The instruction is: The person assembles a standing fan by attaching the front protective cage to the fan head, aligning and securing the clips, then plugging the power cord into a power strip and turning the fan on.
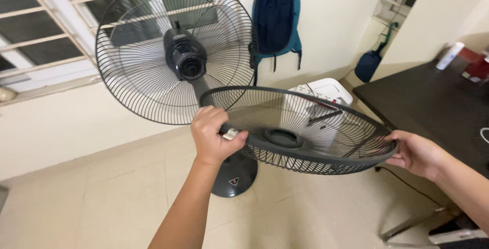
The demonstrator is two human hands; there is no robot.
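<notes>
A dark grey front fan grille is held almost flat in front of me, detached from the fan. My left hand grips its left rim, and my right hand grips its right rim. Behind it stands a pedestal fan with its rear grille in place and the motor hub exposed, no blades on it. The fan's round base rests on the tiled floor under the held grille.
A dark table stands at the right with a white bottle on it. A white appliance sits on the floor behind the grille. A blue backpack hangs on the wall; a barred window is at left.
</notes>
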